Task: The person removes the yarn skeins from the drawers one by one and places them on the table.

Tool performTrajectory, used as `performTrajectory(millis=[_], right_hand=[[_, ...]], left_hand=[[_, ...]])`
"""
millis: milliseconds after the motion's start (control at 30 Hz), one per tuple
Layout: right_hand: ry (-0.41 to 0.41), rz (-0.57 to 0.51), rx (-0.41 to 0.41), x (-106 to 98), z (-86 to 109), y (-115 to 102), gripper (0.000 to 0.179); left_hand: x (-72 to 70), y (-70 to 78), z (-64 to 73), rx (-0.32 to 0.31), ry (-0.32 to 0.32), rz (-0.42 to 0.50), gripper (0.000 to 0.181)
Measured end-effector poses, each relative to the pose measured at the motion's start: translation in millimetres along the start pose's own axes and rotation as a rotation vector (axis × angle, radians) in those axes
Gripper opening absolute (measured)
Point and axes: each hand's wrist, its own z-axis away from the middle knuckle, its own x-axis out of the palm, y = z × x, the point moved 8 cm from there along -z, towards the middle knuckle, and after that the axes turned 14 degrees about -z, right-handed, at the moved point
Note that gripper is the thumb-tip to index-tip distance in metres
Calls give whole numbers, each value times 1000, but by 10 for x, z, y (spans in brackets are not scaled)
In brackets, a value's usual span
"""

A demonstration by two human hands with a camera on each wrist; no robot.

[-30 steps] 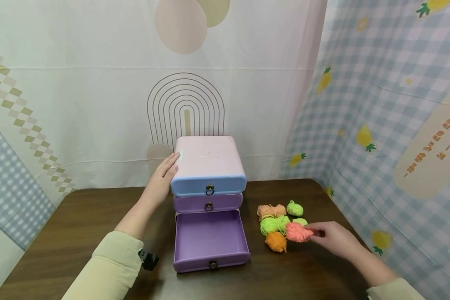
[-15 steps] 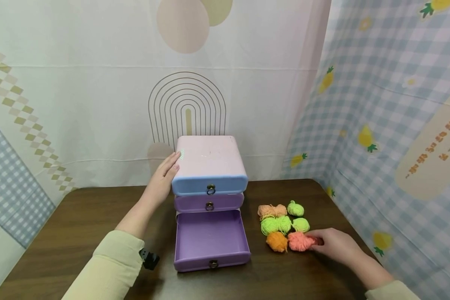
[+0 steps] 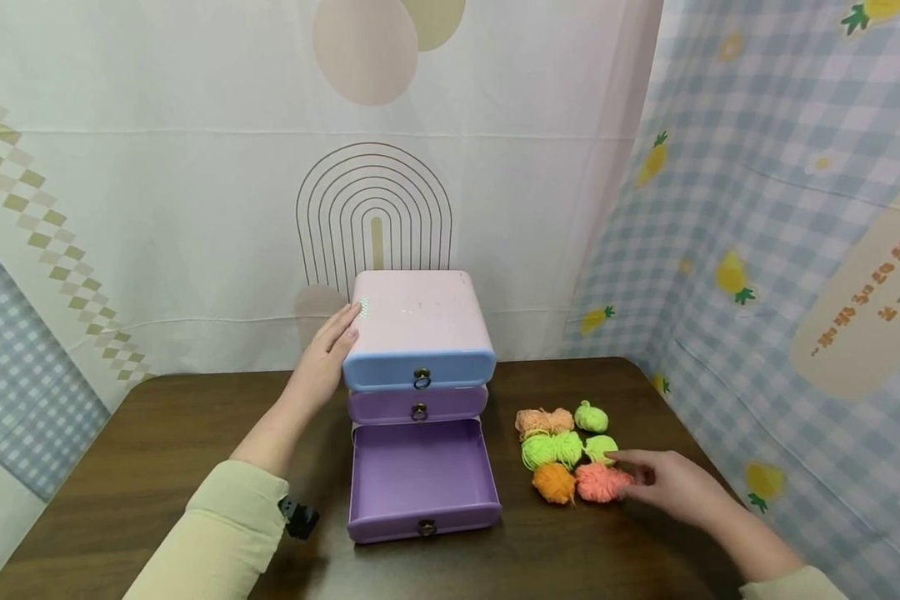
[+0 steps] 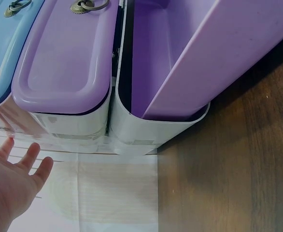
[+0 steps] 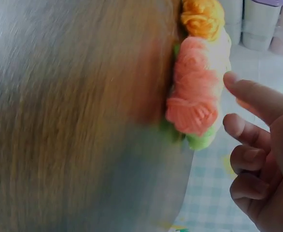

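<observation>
My left hand (image 3: 318,367) rests with extended fingers against the left side of a pink-topped drawer unit (image 3: 420,312). In the left wrist view, the fingers of that hand (image 4: 11,183) are spread beside the unit. Its bottom purple drawer (image 3: 423,475) is pulled out, with nothing inside. My right hand (image 3: 671,483) is beside a coral yarn bundle (image 3: 602,482), thumb and index finger parted. From the right wrist, the coral yarn (image 5: 194,87) lies free of any grip. An orange yarn ball (image 3: 553,483) sits to its left, and a small green ball (image 3: 601,450) lies just behind it.
A peach yarn bundle (image 3: 543,422), a bright green bundle (image 3: 552,450) and another green ball (image 3: 591,417) lie farther back on the dark wooden table (image 3: 195,442). Above the open drawer are a shut purple drawer (image 3: 450,406) and a blue one (image 3: 382,372). Patterned cloth hangs behind.
The coral yarn was lowered toward the table's front, beside the orange ball, uncovering the small green ball. My right hand has since let go of it. The left hand stayed put.
</observation>
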Motion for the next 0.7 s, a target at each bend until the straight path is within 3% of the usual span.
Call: performTrajectory(millis=[133, 333, 567, 700], right_hand=[[-21, -131, -13, 77, -5, -112, 46], [-132, -369, 5, 366, -27, -323, 42], [-272, -519, -100, 741, -18, -652, 41], [-308, -589, -136, 928, 4, -827, 37]], left_hand=[[-5, -1, -5, 7, 4, 5, 52], [-12, -7, -9, 11, 8, 6, 52], [-12, -2, -13, 17, 9, 8, 52], [-9, 8, -12, 16, 5, 13, 52]])
